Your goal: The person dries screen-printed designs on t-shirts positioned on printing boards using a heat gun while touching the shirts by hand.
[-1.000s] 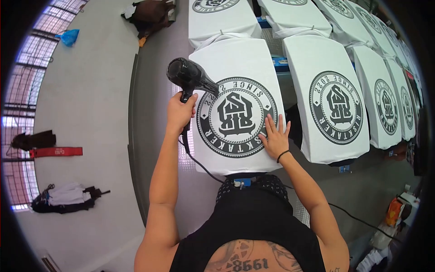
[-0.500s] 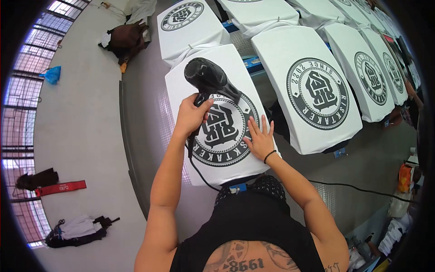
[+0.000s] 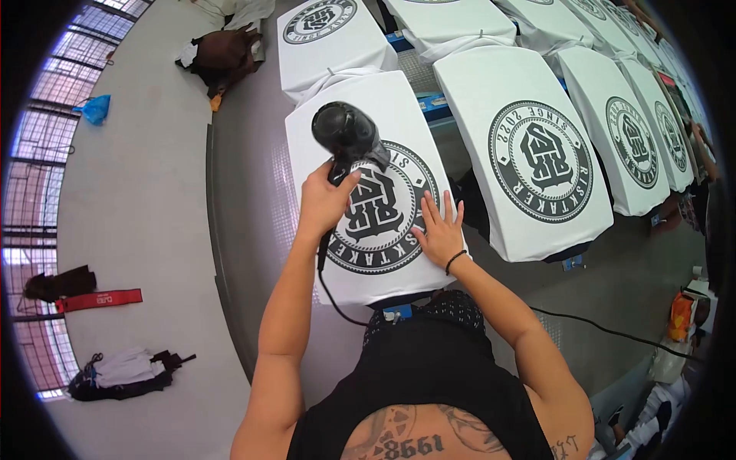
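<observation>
**Dryer in left hand, nozzle over far side of print**

Hair dryer (image 3: 342,129) sits above the far part of the round print (image 3: 373,211), on the white shirt (image 3: 383,93) straight ahead of the body. Left hand (image 3: 323,199) has it: fingers curled close round the handle (image 3: 339,173), thumb side toward the print. Bulk of the dryer lies forward of the grip; its long axis slants across the shirt, back end to the far left, nozzle (image 3: 379,156) angled right and a little toward the wearer. Nozzle end blurred; from overhead, cannot tell how much air lies between it and the cloth.

Right hand (image 3: 440,238) lies palm down at the right edge of the shirt, fingers spread, no object seen in it. Thumb and first finger reach onto the print's right side; outer fingers at the shirt's edge. Hand well apart from the dryer, nearer the body than the nozzle and off to its right. So the nozzle stands forward of both hands, sideways between them; left is the nearer.

Shirt's long axis runs away from the body, leaning left at the far end. Cord (image 3: 336,301) drops from the handle by the shirt's left edge toward the waist. Second shirt (image 3: 479,80) off to the right, touched by neither hand
</observation>
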`<action>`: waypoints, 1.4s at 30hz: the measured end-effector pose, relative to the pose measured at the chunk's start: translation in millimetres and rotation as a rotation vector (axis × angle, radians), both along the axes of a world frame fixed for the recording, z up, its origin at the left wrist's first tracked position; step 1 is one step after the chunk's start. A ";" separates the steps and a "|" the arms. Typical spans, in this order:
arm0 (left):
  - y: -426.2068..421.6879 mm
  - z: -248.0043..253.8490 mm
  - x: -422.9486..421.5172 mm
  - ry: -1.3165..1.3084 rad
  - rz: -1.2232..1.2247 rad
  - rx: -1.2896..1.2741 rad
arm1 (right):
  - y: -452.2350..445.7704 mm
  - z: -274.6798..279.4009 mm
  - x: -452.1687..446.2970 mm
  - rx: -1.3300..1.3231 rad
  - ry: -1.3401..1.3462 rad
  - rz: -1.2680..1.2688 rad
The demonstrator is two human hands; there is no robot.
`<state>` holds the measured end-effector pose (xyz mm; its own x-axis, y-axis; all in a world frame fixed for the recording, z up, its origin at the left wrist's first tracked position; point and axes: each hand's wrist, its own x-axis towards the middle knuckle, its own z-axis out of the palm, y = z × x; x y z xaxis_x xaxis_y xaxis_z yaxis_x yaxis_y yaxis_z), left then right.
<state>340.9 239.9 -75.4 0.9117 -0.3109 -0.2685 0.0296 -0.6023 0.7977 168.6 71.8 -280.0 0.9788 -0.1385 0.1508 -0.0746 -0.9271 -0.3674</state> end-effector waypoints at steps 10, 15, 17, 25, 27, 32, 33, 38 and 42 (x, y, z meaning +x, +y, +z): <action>24.6 -4.9 29.5 -0.093 0.192 -0.025 | -10.0 6.3 7.3 -0.011 0.026 0.010; 88.6 0.1 17.4 -0.111 0.347 -0.036 | -9.8 -0.3 4.3 -0.034 -0.014 0.048; 115.0 6.3 -1.9 -0.066 0.425 -0.039 | -10.2 0.3 4.6 -0.019 0.012 0.024; 158.4 10.0 -32.1 -0.048 0.566 -0.071 | -8.9 -0.7 8.1 -0.057 0.046 0.040; 158.4 3.2 -19.1 -0.083 0.556 -0.047 | -7.9 2.1 7.8 -0.063 0.062 0.047; 130.4 6.6 11.7 -0.067 0.513 -0.102 | -8.6 2.5 8.3 -0.054 0.058 0.047; 123.2 6.4 18.0 -0.066 0.494 -0.112 | -8.9 2.2 6.8 -0.055 0.063 0.025; 79.6 6.4 44.6 -0.041 0.381 -0.131 | -9.5 3.6 6.6 0.010 -0.002 0.031; 36.0 7.0 55.8 -0.026 0.283 -0.145 | -10.7 3.1 7.3 0.047 -0.025 0.021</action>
<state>396.7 275.9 -68.5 0.9735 -0.0767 -0.2152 0.1582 -0.4533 0.8772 175.8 61.1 -276.9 0.9776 -0.1256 0.1687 -0.0458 -0.9101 -0.4119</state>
